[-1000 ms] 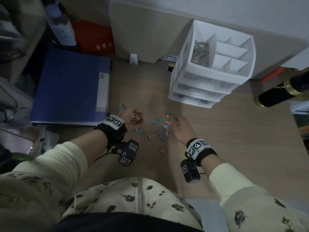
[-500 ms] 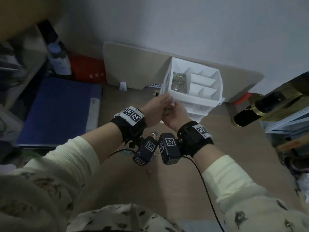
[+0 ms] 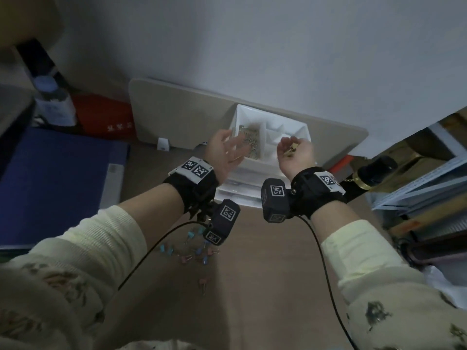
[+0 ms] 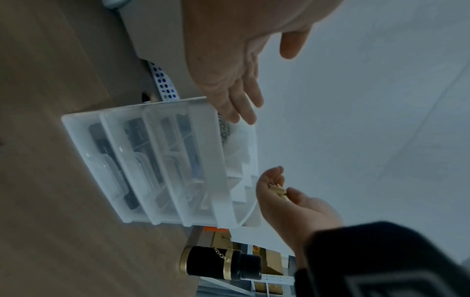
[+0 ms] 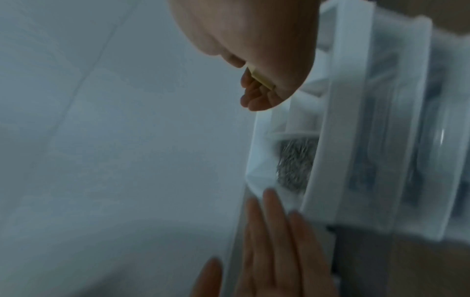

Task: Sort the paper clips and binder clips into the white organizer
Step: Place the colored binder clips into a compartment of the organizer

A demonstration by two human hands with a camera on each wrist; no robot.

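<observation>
Pale wall behind, wooden table point(image 3: 265, 261) below, dim light throughout. Against the wall, one white organizer point(image 3: 298, 128): a divided top tray over three translucent drawers point(image 4: 142, 160), counted in the left wrist view. In the tray's leftmost compartment, one heap of silver paper clips point(image 3: 251, 144), too many and too blurred to count; the smaller compartments to the right white inside as far as visible. Over that left side, the left hand point(image 3: 223, 154), palm turned inward, fingers straight and spread, grasping nothing. Over the right side of the tray, the right hand point(image 3: 295, 154), palm up and cupped, fingers curled round a small cluster of gold binder clips point(image 3: 290, 150); number not clear, more than one. On the table near the body, under the left wrist, a loose scatter of coloured binder clips point(image 3: 192, 253), blue and pink, about a dozen visible, one lying apart nearer the body. Beyond the task: one blue folder point(image 3: 58, 183) at the left, one red box point(image 3: 103, 117) behind it, one black bottle with gold bands point(image 4: 223, 265) lying to the right of the organizer.
</observation>
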